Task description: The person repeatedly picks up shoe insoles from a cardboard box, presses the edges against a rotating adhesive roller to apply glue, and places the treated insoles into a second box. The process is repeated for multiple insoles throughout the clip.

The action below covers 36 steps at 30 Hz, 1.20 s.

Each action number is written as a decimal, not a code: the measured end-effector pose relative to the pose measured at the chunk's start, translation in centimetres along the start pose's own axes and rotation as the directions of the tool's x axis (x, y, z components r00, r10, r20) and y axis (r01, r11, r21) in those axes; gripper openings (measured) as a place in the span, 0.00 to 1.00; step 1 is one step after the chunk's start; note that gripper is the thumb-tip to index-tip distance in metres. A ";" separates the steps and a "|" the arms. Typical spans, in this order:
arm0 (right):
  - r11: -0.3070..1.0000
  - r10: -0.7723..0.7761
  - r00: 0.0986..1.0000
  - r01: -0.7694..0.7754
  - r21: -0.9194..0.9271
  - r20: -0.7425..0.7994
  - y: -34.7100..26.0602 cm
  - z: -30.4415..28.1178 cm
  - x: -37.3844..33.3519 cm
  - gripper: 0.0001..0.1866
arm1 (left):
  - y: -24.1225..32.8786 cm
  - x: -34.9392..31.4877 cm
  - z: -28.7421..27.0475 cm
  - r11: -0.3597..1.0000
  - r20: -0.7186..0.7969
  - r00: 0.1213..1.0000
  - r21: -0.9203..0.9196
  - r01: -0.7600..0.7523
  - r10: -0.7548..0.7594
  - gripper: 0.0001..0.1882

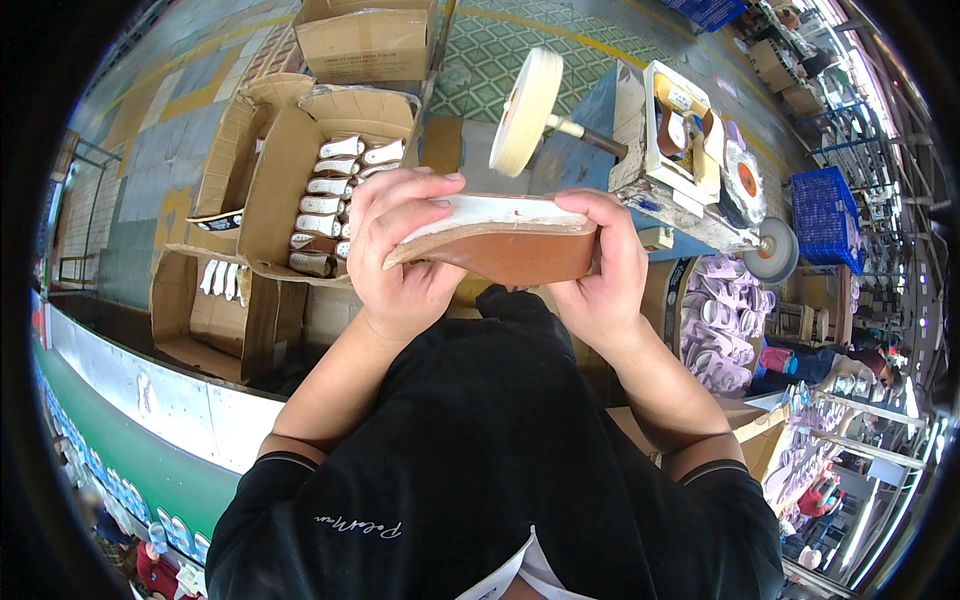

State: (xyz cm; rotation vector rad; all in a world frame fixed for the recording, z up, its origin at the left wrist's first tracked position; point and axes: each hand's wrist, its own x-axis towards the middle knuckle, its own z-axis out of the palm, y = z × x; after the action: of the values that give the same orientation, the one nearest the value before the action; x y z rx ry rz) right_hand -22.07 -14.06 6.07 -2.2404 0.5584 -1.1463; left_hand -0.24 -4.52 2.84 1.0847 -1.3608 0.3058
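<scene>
Between my two hands I hold a brown wedge shoe sole with a white upper face, raised in front of my chest. My left hand wraps its narrow, tapered end, fingers over the top and thumb beneath. At the thick heel end, my right hand grips with fingers on top and thumb below. A small red mark shows on the white face. Just beyond the sole stands a cream buffing wheel on a shaft; the sole is apart from it.
A cardboard box at left holds several white-topped soles; a smaller carton holds a few more. The wheel's machine carries a tray and a grey wheel. Lilac sandals fill a box at right. A blue crate stands beyond.
</scene>
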 end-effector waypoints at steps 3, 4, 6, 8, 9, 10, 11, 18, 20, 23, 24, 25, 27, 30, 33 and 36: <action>1.000 0.015 1.000 -0.015 0.006 0.006 0.2 0.1 0.1 0.31 | 0.0 -0.1 0.1 1.000 0.007 1.000 0.012 0.007 -0.007 0.27; 1.000 0.010 1.000 -0.011 0.010 0.006 0.2 0.1 0.1 0.30 | -0.1 -0.1 0.1 1.000 0.011 1.000 0.016 0.009 -0.009 0.27; 1.000 0.028 1.000 -0.028 -0.004 0.014 0.2 0.1 0.0 0.31 | -0.2 -0.2 0.2 1.000 0.019 1.000 0.025 0.012 -0.013 0.27; 0.998 0.062 0.998 -0.062 0.003 0.025 0.3 0.0 -0.1 0.30 | -0.5 -0.4 0.4 1.000 0.020 0.999 0.017 0.025 -0.026 0.27; 0.996 0.091 0.995 -0.092 0.015 0.034 0.3 0.0 -0.3 0.30 | -0.7 -0.5 0.6 1.000 0.021 0.999 0.009 0.029 -0.029 0.27; 0.992 0.120 0.992 -0.121 0.027 0.048 0.5 0.0 -0.5 0.29 | -0.9 -0.8 0.7 0.997 0.047 0.996 -0.027 0.079 -0.077 0.26; 0.986 0.166 0.984 -0.168 0.022 0.071 1.0 0.0 -0.7 0.29 | -1.2 -1.2 1.0 0.990 0.075 0.990 -0.065 0.128 -0.123 0.25; 0.663 0.667 0.701 -0.713 0.227 0.255 8.9 3.3 -3.3 0.29 | -5.4 -6.7 5.7 0.520 0.380 0.575 -0.246 0.818 -0.725 0.15; 0.662 0.681 0.684 -0.728 0.177 0.264 11.5 4.2 -4.3 0.30 | -7.2 -8.1 7.0 0.440 0.423 0.456 -0.141 0.887 -0.783 0.15; 0.661 0.709 0.664 -0.743 0.106 0.236 14.8 5.3 -5.5 0.31 | -9.4 -9.2 8.9 0.349 0.468 0.350 -0.094 0.933 -0.811 0.15; 0.635 0.732 0.636 -0.767 0.095 0.245 16.0 5.7 -5.7 0.31 | -10.3 -9.4 9.5 0.387 0.469 0.348 -0.013 0.922 -0.812 0.16; 0.626 0.736 0.629 -0.773 0.104 0.250 17.4 6.2 -5.7 0.31 | -11.3 -9.5 10.1 0.422 0.470 0.348 0.059 0.904 -0.811 0.16; 0.559 0.790 0.560 -0.825 0.084 0.249 19.7 7.4 -6.0 0.30 | -13.2 -9.7 11.5 0.418 0.470 0.304 0.159 0.894 -0.829 0.17; 0.523 0.818 0.524 -0.849 0.073 0.237 22.9 9.8 -6.5 0.30 | -15.8 -10.4 13.3 0.361 0.458 0.209 0.276 0.891 -0.864 0.20; 0.488 0.838 0.498 -0.867 0.101 0.221 24.6 11.4 -6.7 0.32 | -17.4 -11.0 14.3 0.425 0.414 0.272 0.342 0.838 -0.869 0.22; 0.434 0.869 0.434 -0.899 0.055 0.237 25.6 12.2 -6.1 0.33 | -18.5 -11.0 14.8 0.416 0.377 0.282 0.343 0.842 -0.882 0.22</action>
State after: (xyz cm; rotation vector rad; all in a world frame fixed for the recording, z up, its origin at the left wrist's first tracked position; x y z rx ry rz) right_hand -18.07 -26.41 -19.83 -1.4377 1.3074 -0.3775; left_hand 1.26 -20.99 -17.44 1.9164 -0.9615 -0.8495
